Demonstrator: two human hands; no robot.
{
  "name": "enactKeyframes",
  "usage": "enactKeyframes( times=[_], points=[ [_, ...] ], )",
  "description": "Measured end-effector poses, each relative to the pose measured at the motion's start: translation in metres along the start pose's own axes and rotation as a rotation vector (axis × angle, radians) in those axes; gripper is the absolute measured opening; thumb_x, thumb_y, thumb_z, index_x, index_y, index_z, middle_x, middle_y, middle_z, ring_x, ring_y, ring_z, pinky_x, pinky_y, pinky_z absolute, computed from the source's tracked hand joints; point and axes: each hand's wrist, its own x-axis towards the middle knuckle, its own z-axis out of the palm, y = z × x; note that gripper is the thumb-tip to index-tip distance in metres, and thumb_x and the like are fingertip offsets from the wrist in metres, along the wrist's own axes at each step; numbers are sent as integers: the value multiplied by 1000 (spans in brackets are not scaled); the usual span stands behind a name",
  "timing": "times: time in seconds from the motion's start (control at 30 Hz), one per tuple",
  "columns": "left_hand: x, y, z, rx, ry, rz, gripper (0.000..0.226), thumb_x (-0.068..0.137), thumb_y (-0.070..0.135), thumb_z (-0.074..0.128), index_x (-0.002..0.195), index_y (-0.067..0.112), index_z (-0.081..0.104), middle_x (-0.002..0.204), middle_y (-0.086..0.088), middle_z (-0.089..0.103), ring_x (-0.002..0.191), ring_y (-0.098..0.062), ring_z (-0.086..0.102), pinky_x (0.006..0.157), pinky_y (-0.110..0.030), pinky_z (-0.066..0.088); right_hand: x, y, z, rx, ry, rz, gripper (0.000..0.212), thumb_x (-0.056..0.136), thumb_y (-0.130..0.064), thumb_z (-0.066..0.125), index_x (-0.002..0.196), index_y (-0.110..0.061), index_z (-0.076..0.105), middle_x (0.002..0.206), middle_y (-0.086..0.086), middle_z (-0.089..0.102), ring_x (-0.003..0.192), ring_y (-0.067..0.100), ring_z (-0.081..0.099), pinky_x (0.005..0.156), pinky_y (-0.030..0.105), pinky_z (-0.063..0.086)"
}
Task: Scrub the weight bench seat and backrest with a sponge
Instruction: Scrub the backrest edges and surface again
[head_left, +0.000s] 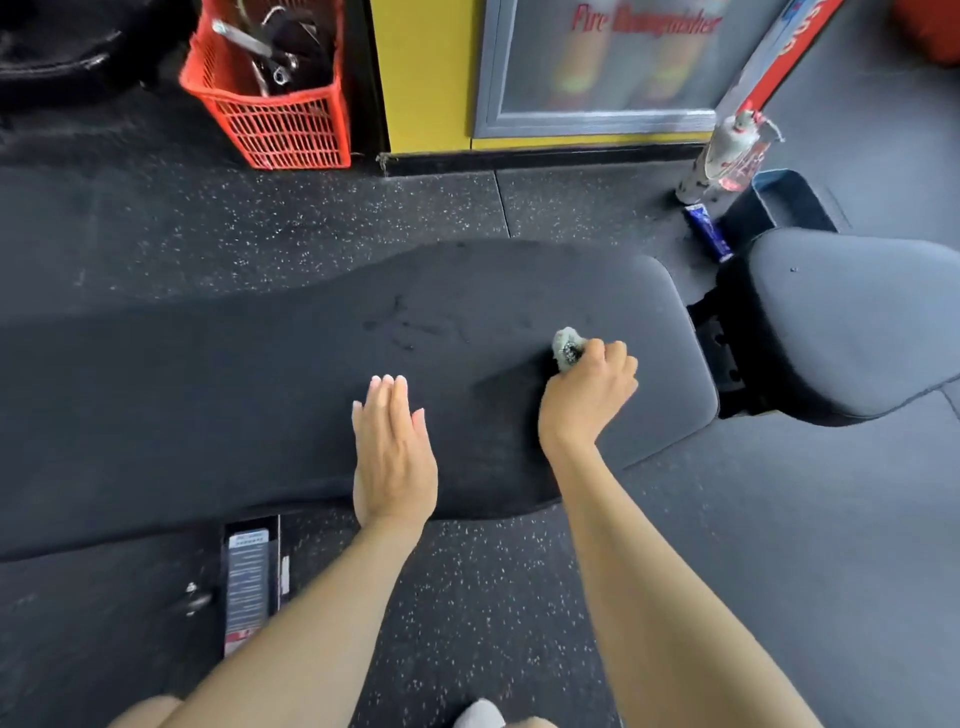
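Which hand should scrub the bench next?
Probably the right hand: it grips the sponge against the backrest. The left hand lies flat on it, holding nothing.

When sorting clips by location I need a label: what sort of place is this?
Probably a gym: a padded backrest and separate seat, speckled rubber floor, and a red basket of metal handles. The right hand holds a sponge to the backrest.
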Motion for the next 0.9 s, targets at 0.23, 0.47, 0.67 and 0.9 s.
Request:
enactKeyframes(
  times=[0.23,0.47,0.67,0.9],
  points=[
    [4,-2,2,100,-61,-35,51,87,-8,48,137,-5,41,146,-14,38,140,-23,26,116,-43,14,-30,-46,29,38,-324,-884,45,47,15,68,86,-8,68,75,6,53,67,27,49,62,29,31],
    [2,-5,3,186,-68,25,48,83,-6,46,131,-8,45,137,-20,45,135,-30,31,115,-46,20,-2,-63,28,-26,-198,-259,32,65,16,58,88,-5,53,91,13,52,82,28,42,74,32,32],
    [7,-5,0,93,-143,-20,50,87,4,44,135,-2,32,138,-19,45,134,-27,32,117,-41,11,-36,-90,47,34,-446,-846,37,49,18,69,76,-4,58,75,10,52,63,27,46,57,32,37],
    [14,0,-24,-260,-159,-155,45,93,-8,37,136,4,40,141,5,32,137,-15,29,114,-32,26,-21,-109,39,-107,-218,-105,25,68,12,62,89,-2,56,95,15,52,84,34,51,75,38,41]
  ],
)
